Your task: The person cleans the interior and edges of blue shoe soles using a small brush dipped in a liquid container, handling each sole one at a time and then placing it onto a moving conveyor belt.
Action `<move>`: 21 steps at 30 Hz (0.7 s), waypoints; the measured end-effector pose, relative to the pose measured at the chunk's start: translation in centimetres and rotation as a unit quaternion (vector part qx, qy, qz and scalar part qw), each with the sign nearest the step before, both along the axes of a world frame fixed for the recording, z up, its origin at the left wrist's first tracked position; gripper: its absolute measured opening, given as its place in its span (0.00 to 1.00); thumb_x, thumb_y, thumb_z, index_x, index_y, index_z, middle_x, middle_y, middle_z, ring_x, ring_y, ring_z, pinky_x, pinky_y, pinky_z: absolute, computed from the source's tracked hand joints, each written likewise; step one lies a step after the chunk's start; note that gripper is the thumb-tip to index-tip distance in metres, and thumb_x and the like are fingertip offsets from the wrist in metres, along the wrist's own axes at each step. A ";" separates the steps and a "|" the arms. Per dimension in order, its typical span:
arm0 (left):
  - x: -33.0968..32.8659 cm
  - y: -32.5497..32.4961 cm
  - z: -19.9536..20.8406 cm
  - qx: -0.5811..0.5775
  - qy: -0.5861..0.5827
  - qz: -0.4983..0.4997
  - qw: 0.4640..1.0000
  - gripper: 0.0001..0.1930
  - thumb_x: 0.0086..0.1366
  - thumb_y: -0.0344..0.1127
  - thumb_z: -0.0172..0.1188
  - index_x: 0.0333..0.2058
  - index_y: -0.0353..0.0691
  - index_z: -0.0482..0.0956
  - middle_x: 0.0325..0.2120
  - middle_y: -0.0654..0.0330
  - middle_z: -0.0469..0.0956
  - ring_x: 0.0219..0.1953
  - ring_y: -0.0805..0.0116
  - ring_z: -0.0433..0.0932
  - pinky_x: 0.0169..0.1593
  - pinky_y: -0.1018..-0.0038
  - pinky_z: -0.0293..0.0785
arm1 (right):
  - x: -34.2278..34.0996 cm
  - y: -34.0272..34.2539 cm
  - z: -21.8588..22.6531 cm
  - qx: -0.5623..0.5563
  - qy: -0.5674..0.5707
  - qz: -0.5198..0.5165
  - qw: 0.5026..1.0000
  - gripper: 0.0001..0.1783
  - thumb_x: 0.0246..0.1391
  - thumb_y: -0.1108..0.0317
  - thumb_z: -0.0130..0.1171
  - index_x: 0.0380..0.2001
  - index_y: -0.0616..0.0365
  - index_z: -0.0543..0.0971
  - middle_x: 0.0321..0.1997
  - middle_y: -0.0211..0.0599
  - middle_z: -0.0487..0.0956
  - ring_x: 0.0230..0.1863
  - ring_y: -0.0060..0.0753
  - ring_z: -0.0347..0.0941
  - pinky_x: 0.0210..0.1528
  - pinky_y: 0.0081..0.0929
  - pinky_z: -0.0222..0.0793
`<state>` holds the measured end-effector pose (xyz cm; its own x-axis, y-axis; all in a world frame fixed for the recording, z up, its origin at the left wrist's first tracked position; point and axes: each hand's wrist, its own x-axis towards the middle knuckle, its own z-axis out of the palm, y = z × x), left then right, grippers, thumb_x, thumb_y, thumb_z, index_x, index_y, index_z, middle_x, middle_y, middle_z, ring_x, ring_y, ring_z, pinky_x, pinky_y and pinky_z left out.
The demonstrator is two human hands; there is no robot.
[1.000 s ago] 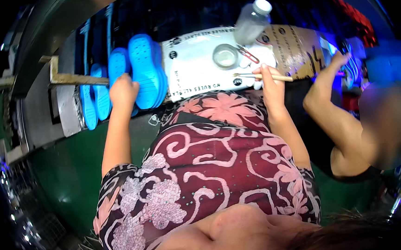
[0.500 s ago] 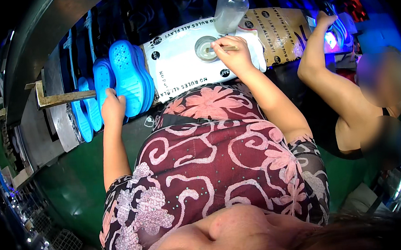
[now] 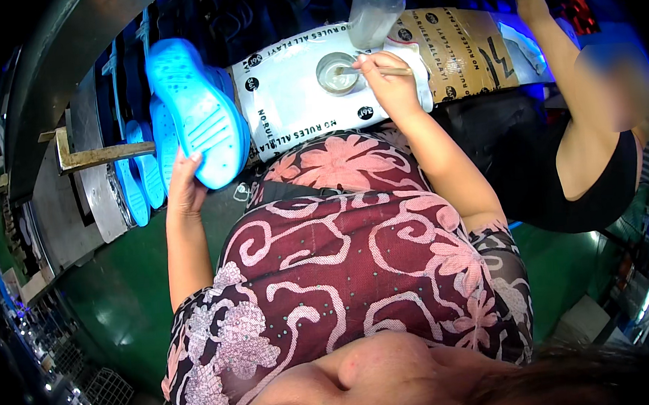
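Note:
My left hand [image 3: 185,184] grips the near end of a blue shoe sole [image 3: 202,121], thumb on its face, and tilts it up over other blue soles [image 3: 164,150] stacked at the left. Its raised surface shows grooves and small holes. In my right hand [image 3: 394,91] is a brush [image 3: 398,71] with a thin wooden handle, held between thumb and fingers. The brush tip dips into a small round glass jar [image 3: 321,76] with pale contents. That jar stands on a white printed sheet [image 3: 284,109] in front of me.
Behind the jar stands a clear plastic bottle [image 3: 373,17] with a white cap. Brown printed cardboard [image 3: 464,53] covers the surface to the right. A metal bracket [image 3: 107,158] juts toward the soles. At the far right, a co-worker's arm [image 3: 567,72] reaches forward.
My left hand has lifted and tilted a blue sole from the stack. My right hand has shifted slightly right with the brush. The co-worker's arm has moved.

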<state>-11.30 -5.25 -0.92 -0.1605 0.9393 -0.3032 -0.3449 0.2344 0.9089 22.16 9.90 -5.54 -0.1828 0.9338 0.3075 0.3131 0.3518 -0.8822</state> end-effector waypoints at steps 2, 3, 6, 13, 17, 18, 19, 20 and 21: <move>2.3 0.1 0.8 -0.020 0.032 -0.047 0.998 0.31 0.50 0.34 0.60 0.52 0.35 0.59 0.43 0.53 0.71 0.39 0.66 0.74 0.37 0.72 0.74 | 0.1 -0.8 0.4 -0.066 0.094 -0.013 0.993 0.14 0.55 0.63 0.51 0.25 0.62 0.79 0.25 0.35 0.77 0.28 0.25 0.70 0.33 0.22 0.64; 2.7 0.3 1.0 -0.051 0.067 -0.093 0.992 0.30 0.50 0.33 0.60 0.52 0.35 0.59 0.41 0.54 0.71 0.35 0.68 0.75 0.31 0.74 0.75 | 0.2 -0.9 0.6 -0.130 0.187 -0.024 0.973 0.16 0.56 0.62 0.50 0.26 0.63 0.79 0.24 0.34 0.77 0.28 0.23 0.69 0.34 0.21 0.64; 5.7 1.6 0.5 0.025 0.119 -0.027 0.992 0.27 0.52 0.32 0.58 0.50 0.35 0.59 0.40 0.55 0.70 0.35 0.70 0.73 0.33 0.76 0.73 | 1.1 -1.1 1.2 -0.172 0.257 -0.036 0.950 0.19 0.57 0.58 0.49 0.28 0.64 0.78 0.24 0.33 0.76 0.28 0.22 0.68 0.33 0.19 0.63; 9.8 4.5 2.0 0.092 0.236 0.018 0.967 0.23 0.55 0.28 0.56 0.48 0.31 0.59 0.38 0.54 0.72 0.37 0.69 0.74 0.41 0.73 0.72 | 0.7 -3.4 4.7 -0.195 0.378 -0.022 0.905 0.20 0.58 0.59 0.46 0.26 0.67 0.77 0.27 0.39 0.76 0.28 0.24 0.67 0.36 0.21 0.63; 10.8 5.7 2.5 0.186 0.265 0.017 0.946 0.25 0.55 0.29 0.57 0.49 0.31 0.58 0.40 0.52 0.71 0.38 0.69 0.73 0.42 0.74 0.71 | -0.3 -5.6 6.7 -0.107 0.225 0.040 0.968 0.21 0.59 0.59 0.43 0.26 0.65 0.78 0.24 0.35 0.76 0.25 0.23 0.67 0.32 0.22 0.64; 11.0 5.9 2.6 0.207 0.272 0.021 0.940 0.25 0.55 0.29 0.57 0.49 0.30 0.59 0.40 0.52 0.71 0.40 0.68 0.72 0.45 0.74 0.69 | -0.4 -5.9 6.9 -0.053 0.181 0.057 0.980 0.19 0.58 0.61 0.45 0.25 0.64 0.78 0.22 0.36 0.76 0.24 0.24 0.67 0.31 0.22 0.63; 11.1 5.8 2.8 0.207 0.272 0.020 0.940 0.25 0.55 0.29 0.57 0.49 0.30 0.59 0.40 0.52 0.71 0.40 0.68 0.72 0.45 0.74 0.69 | -0.5 -6.0 7.1 0.001 0.136 0.073 0.988 0.18 0.57 0.62 0.46 0.23 0.63 0.78 0.21 0.36 0.76 0.23 0.25 0.67 0.31 0.23 0.62; 11.2 5.7 2.9 0.195 0.275 0.021 0.941 0.25 0.55 0.29 0.57 0.49 0.30 0.59 0.41 0.52 0.71 0.41 0.68 0.72 0.47 0.73 0.68 | -0.7 -5.9 7.3 0.000 0.137 0.072 0.988 0.18 0.57 0.62 0.46 0.23 0.63 0.78 0.21 0.36 0.76 0.23 0.25 0.67 0.31 0.23 0.62; 11.3 5.6 3.1 0.184 0.278 0.023 0.943 0.24 0.54 0.29 0.57 0.49 0.30 0.59 0.41 0.52 0.71 0.42 0.67 0.71 0.49 0.72 0.66 | -1.1 -5.8 7.6 0.074 0.114 0.082 0.987 0.16 0.55 0.64 0.48 0.22 0.62 0.79 0.20 0.35 0.75 0.23 0.27 0.67 0.30 0.24 0.61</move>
